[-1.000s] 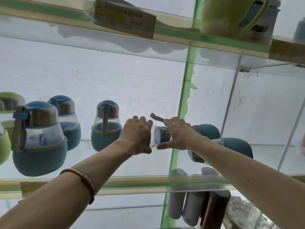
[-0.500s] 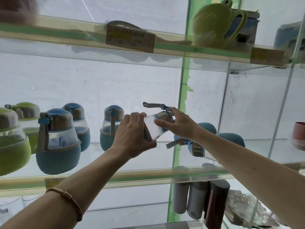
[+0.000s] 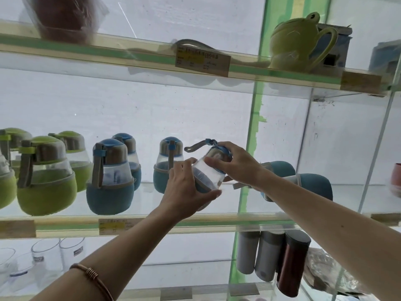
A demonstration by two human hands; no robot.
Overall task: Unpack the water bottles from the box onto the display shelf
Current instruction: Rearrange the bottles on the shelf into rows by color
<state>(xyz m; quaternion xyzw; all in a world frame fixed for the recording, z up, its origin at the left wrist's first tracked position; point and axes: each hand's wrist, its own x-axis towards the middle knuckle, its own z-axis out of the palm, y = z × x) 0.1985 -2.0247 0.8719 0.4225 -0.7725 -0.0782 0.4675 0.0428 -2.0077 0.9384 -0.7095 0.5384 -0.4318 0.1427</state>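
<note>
At the centre of the frame, a person holds a blue water bottle (image 3: pixel 208 170) in both hands just above the glass display shelf (image 3: pixel 152 222), its long axis tilted, cap up and to the right, base down and to the left. The left hand (image 3: pixel 186 192) cups the blue-sleeved base, fingers curled round it; the right hand (image 3: pixel 236 164) grips the cap end, fingers wrapped over the blue lid, the grey strap (image 3: pixel 196 146) jutting out to the left. A second earlier the bottle lay nearly level, cap toward the right hand; it has since been raised and tipped toward upright. Blue bottles (image 3: pixel 110 181) and green bottles (image 3: pixel 46 181) stand at left of the frame; two more bottles (image 3: pixel 312 183) lie on their sides at right.
</note>
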